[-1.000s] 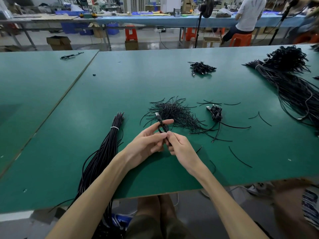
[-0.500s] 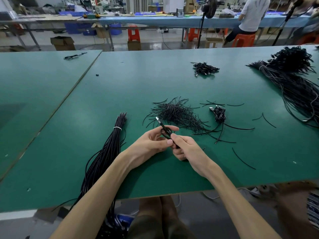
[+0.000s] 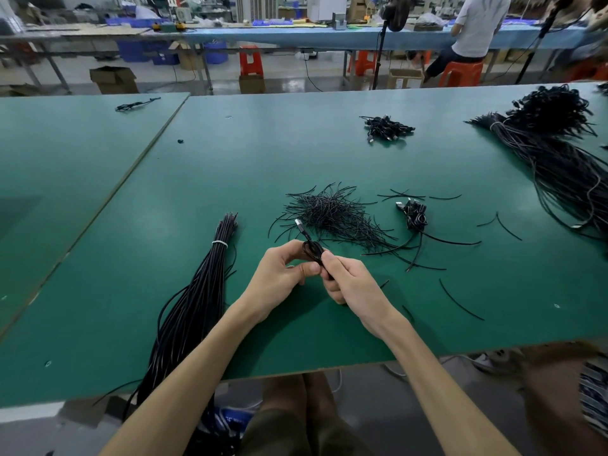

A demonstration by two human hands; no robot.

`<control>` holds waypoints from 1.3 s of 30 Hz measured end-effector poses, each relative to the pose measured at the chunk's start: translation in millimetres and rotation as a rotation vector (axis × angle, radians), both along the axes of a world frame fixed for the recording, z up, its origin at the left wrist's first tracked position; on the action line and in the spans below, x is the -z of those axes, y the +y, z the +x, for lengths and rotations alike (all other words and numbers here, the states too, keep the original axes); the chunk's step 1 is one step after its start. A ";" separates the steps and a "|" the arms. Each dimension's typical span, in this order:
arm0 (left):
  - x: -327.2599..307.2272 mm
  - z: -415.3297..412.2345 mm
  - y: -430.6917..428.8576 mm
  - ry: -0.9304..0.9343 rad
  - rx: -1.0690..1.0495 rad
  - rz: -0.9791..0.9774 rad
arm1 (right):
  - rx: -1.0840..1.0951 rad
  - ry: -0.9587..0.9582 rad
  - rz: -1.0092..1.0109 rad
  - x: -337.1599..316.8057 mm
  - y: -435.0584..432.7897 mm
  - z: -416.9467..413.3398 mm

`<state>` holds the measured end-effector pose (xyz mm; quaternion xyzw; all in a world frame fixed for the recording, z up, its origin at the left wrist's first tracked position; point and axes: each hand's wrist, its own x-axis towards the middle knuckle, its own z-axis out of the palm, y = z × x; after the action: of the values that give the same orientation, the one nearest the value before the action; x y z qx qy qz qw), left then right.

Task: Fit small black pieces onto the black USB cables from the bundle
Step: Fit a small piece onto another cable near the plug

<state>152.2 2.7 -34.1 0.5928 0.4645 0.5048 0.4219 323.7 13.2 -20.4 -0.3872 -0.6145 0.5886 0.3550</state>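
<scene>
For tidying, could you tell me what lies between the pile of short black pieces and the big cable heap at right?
The head view shows a small coiled cable bunch and stray black pieces.

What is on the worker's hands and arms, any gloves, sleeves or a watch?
Nothing worn shows. The left hand and right hand have no gloves, rings or watch. The left forearm and right forearm are uncovered down to the frame's lower edge; no sleeve is in view.

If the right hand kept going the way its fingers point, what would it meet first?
Probably the left hand: the right hand points up-left, close against it, and both grip the coiled USB cable between them.
</scene>
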 end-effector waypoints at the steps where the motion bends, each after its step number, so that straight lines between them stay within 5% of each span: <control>1: -0.4 0.5 0.0 0.023 -0.014 0.011 | 0.005 -0.005 0.004 -0.5 -0.6 -0.5; 9: -2.6 3.4 -2.4 0.190 -0.130 0.044 | 0.032 -0.059 0.077 5.6 -0.3 -6.3; 39: -5.5 7.4 -3.0 0.287 -0.272 -0.040 | 0.186 -0.477 0.453 11.3 -16.0 -12.5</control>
<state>159.6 -0.3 -28.6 0.5821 0.6056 0.4580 0.2908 311.2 -2.8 -31.7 -0.4795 -0.7575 0.2953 0.3304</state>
